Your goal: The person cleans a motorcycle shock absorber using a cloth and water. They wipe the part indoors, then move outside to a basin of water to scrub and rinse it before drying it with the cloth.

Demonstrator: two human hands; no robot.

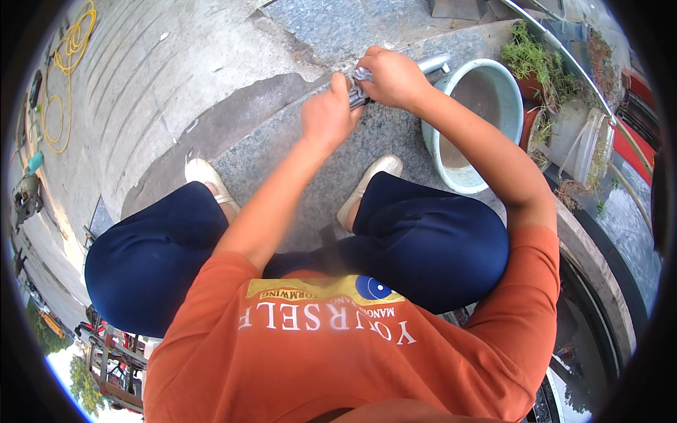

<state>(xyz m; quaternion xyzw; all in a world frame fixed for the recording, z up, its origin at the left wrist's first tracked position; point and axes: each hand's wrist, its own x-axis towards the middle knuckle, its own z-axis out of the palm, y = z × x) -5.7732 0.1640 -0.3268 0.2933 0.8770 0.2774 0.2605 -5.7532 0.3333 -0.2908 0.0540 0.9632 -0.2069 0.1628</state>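
My left hand (328,113) is closed on the near end of a shiny metal tube or handle (357,99), just in front of my feet. Against that same metal piece, my right hand (396,76) pinches a crumpled grey cloth (358,82). Beyond my right hand a silvery metal tube (433,63) sticks out towards the bucket; whether it is the same piece is hidden by the hand. A pale blue-green plastic bucket (515,116) holding murky brownish water (476,100) stands to the right, partly behind my right forearm.
Both my feet, in cream shoes (209,177), rest on a grey stone slab (264,140). Potted green plants (534,53) stand beyond the bucket, with a thin pale pole (576,63) crossing near them. A yellow hose (69,69) lies coiled on the concrete at far left.
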